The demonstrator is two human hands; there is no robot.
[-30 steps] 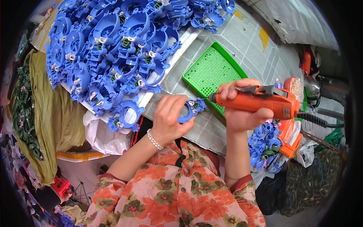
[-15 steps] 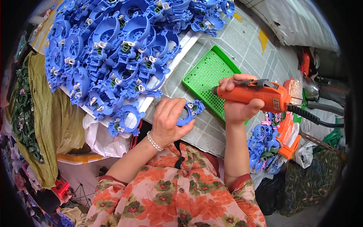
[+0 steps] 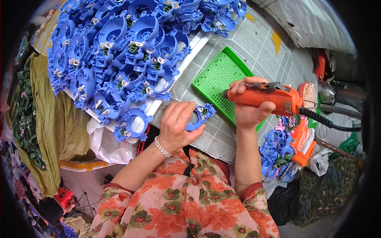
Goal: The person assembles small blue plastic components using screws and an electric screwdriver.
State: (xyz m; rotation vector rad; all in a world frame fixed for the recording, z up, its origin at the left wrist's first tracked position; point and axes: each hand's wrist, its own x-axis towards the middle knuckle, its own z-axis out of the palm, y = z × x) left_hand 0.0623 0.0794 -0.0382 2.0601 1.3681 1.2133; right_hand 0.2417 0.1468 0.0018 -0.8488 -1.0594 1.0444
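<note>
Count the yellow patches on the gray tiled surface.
2: the larger patch lies toward the whitish sack, the smaller nearer the pile of blue parts. Others could be hidden under that pile or the green tray.

Power tool [image 3: 274,99] and heaped parts [image 3: 115,65] mark a workshop (cluttered).

The left hand [image 3: 176,126] is covering one side of the blue ring [image 3: 204,112], and the right hand [image 3: 249,112] with the orange power tool [image 3: 274,98] is hiding part of the green tray [image 3: 224,74]. The top edge is cutting off the heap of blue parts [image 3: 113,56] and the white sack [image 3: 307,24]; the cord [image 3: 326,121] is vanishing into the dark rim.
</note>
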